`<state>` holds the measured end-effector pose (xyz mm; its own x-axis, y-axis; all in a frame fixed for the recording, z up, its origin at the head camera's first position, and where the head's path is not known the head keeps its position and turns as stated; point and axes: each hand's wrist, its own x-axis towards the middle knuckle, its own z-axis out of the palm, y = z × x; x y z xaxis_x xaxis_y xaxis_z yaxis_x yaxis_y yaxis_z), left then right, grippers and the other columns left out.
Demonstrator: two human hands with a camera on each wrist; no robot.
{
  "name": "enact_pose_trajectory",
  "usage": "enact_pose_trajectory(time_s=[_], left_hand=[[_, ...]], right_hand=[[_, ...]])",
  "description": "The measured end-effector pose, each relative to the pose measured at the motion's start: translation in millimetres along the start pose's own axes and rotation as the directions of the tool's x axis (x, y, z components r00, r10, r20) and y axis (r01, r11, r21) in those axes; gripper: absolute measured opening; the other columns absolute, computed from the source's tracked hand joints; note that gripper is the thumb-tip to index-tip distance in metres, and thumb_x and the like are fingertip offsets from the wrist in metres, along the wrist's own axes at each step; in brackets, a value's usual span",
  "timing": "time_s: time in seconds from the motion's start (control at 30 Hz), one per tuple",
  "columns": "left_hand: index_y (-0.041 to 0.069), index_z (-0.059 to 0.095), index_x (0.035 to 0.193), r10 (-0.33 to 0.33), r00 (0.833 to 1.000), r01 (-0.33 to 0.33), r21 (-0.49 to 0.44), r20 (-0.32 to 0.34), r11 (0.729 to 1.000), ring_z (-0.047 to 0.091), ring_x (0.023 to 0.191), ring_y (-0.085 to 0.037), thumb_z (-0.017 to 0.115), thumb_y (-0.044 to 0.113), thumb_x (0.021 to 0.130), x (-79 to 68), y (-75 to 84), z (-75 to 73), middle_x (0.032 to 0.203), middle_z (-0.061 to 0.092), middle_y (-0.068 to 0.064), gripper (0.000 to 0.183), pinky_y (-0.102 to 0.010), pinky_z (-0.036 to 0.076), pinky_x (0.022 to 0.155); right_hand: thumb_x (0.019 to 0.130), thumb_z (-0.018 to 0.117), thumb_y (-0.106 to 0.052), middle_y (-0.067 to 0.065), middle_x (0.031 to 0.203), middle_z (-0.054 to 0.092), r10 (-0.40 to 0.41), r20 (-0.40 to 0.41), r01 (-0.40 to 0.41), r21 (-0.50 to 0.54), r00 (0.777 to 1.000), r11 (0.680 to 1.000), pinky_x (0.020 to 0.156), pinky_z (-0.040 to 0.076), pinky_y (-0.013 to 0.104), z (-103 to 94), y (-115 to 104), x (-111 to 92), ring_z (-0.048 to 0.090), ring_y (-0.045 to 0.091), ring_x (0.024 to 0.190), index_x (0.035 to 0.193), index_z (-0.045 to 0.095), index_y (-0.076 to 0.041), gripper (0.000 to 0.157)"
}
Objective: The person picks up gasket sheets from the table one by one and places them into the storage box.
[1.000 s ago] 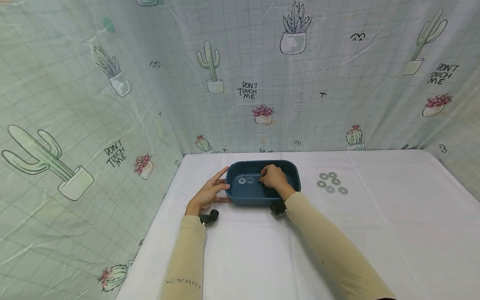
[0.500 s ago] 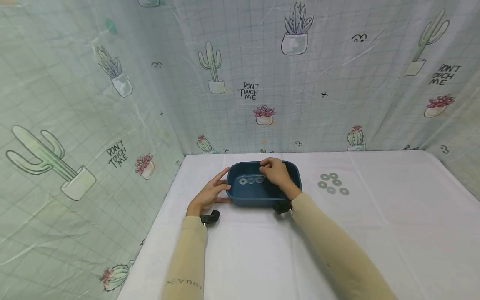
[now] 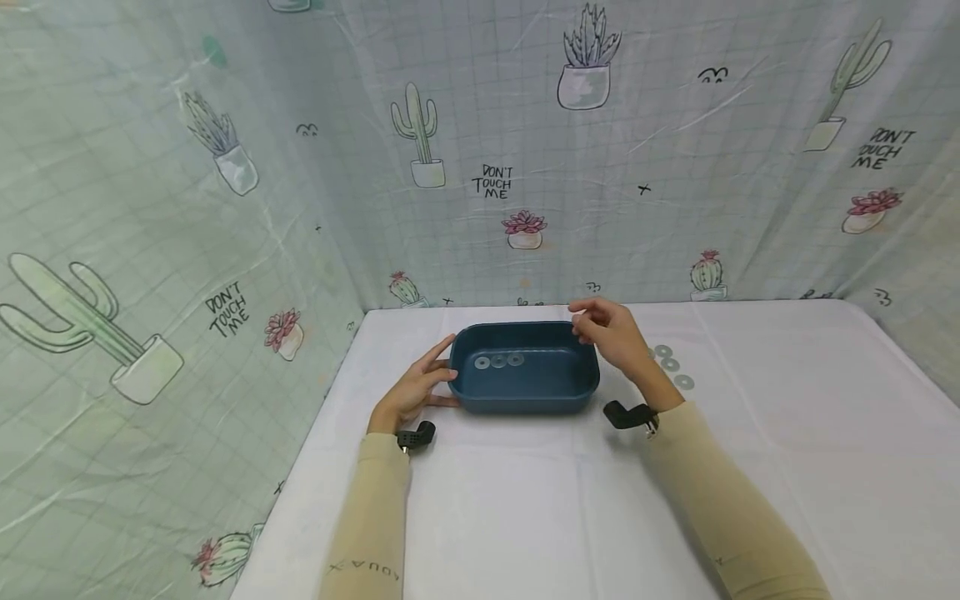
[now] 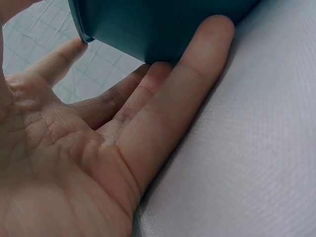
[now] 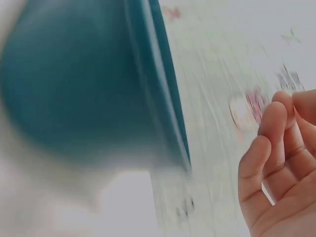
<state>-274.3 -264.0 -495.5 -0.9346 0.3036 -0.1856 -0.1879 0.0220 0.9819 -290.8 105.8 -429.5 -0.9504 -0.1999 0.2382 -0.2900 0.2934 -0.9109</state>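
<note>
A dark blue rectangular tray (image 3: 525, 406) stands on the white table. Inside lie 3 flat grey washers (image 3: 498, 361), side by side in a row toward the left. My left hand (image 3: 412, 390) touches the tray's left end with spread, mostly straight fingers; in the left wrist view a finger (image 4: 168, 108) lies along the tray wall (image 4: 143, 29). Above the tray's back right corner is my right hand (image 3: 611, 333), its fingers loosely bent and no object visible in them. More washers (image 3: 670, 365) lie right of the tray, partly hidden behind that hand.
The white-covered table (image 3: 787, 433) reaches back to a hanging curtain (image 3: 480, 108) printed with cacti. Another curtain side (image 3: 150, 217) closes off the left. Each wrist carries a small black camera (image 3: 630, 415).
My right hand has let go of the third washer in the tray, lifted, and moved right toward the loose washers. The left hand has stayed at the tray's left end.
</note>
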Motion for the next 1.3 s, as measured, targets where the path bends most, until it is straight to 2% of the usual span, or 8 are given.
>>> enact_pose_trajectory(time_s=[0.13, 0.37, 0.63, 0.67, 0.8, 0.97, 1.1, 1.3], left_hand=[[0.044, 0.031, 0.159, 0.006, 1.000, -0.006, -0.002, 0.020, 1.000, 0.050, 0.136, -0.043, 0.060, 0.008, 0.101, -1.3, -0.3, 0.3, 0.159, 0.034, -0.020, 0.074, -0.060, 0.060, 0.089], [0.045, 0.033, 0.158, 0.002, 1.000, -0.002, 0.009, 0.003, 1.000, 0.049, 0.137, -0.042, 0.061, 0.010, 0.101, -1.4, 0.9, -0.6, 0.157, 0.036, -0.018, 0.073, -0.059, 0.060, 0.088], [0.045, 0.033, 0.158, 0.006, 1.000, -0.006, 0.011, 0.010, 1.000, 0.049, 0.137, -0.040, 0.061, 0.009, 0.101, -1.4, 0.8, -1.4, 0.157, 0.035, -0.019, 0.073, -0.060, 0.060, 0.089], [0.045, 0.033, 0.159, 0.009, 1.000, -0.009, 0.012, 0.011, 1.000, 0.049, 0.136, -0.040, 0.061, 0.009, 0.101, -1.4, 0.7, -1.1, 0.158, 0.035, -0.019, 0.073, -0.060, 0.060, 0.089], [0.043, 0.032, 0.159, 0.014, 1.000, -0.014, 0.007, 0.011, 1.000, 0.050, 0.135, -0.040, 0.061, 0.009, 0.100, -1.2, -0.6, -0.4, 0.158, 0.035, -0.020, 0.074, -0.060, 0.060, 0.088], [0.041, 0.029, 0.161, 0.007, 1.000, -0.007, 0.004, 0.004, 1.000, 0.049, 0.136, -0.040, 0.061, 0.009, 0.101, -1.9, -2.4, 0.2, 0.158, 0.034, -0.020, 0.075, -0.060, 0.060, 0.089], [0.042, 0.029, 0.161, 0.007, 1.000, -0.007, 0.008, 0.007, 1.000, 0.049, 0.137, -0.041, 0.062, 0.011, 0.100, -1.7, -1.9, 0.6, 0.159, 0.033, -0.020, 0.075, -0.059, 0.060, 0.089], [0.042, 0.029, 0.161, 0.013, 1.000, -0.013, 0.002, 0.020, 1.000, 0.047, 0.138, -0.043, 0.060, 0.009, 0.101, -1.3, -0.4, -0.6, 0.160, 0.031, -0.020, 0.075, -0.060, 0.059, 0.090]], right_hand=[[0.106, 0.055, -0.020, 0.017, 0.098, 0.070, 0.037, -0.031, -0.039, -0.081, 0.999, 0.996, 0.070, 0.057, 0.021, -34.0, 10.3, -13.5, 0.064, 0.013, 0.079, 0.128, 0.064, -0.005, 0.028], [0.108, 0.052, -0.024, 0.023, 0.107, 0.068, 0.112, -0.037, -0.117, -0.212, 0.993, 0.970, 0.071, 0.056, 0.019, -81.6, 26.2, -32.7, 0.064, 0.019, 0.085, 0.131, 0.062, -0.005, 0.032], [0.106, 0.056, -0.027, 0.018, 0.102, 0.068, 0.183, 0.074, -0.144, -0.365, 0.980, 0.920, 0.073, 0.055, 0.032, -116.2, 45.5, -51.8, 0.064, 0.025, 0.086, 0.133, 0.058, 0.001, 0.039], [0.106, 0.057, -0.027, 0.022, 0.104, 0.067, 0.198, 0.093, -0.148, -0.390, 0.976, 0.909, 0.073, 0.052, 0.033, -119.1, 46.9, -52.5, 0.063, 0.026, 0.086, 0.134, 0.058, 0.001, 0.040], [0.103, 0.061, -0.023, 0.018, 0.097, 0.066, 0.226, 0.129, -0.140, -0.476, 0.966, 0.868, 0.067, 0.045, 0.031, -129.0, 55.1, -53.1, 0.062, 0.025, 0.083, 0.131, 0.058, 0.004, 0.039], [0.100, 0.063, -0.021, 0.014, 0.097, 0.065, 0.298, 0.146, -0.171, -0.557, 0.943, 0.813, 0.064, 0.043, 0.030, -136.3, 67.5, -54.7, 0.056, 0.021, 0.080, 0.123, 0.062, 0.002, 0.033], [0.097, 0.067, -0.022, 0.011, 0.092, 0.064, 0.335, 0.180, -0.176, -0.580, 0.925, 0.795, 0.065, 0.043, 0.030, -138.8, 72.8, -56.4, 0.056, 0.020, 0.078, 0.115, 0.064, 0.001, 0.030], [0.095, 0.071, -0.028, 0.007, 0.088, 0.060, 0.347, 0.184, -0.178, -0.592, 0.920, 0.786, 0.066, 0.041, 0.031, -138.4, 79.6, -57.2, 0.053, 0.019, 0.078, 0.111, 0.064, 0.000, 0.033]])
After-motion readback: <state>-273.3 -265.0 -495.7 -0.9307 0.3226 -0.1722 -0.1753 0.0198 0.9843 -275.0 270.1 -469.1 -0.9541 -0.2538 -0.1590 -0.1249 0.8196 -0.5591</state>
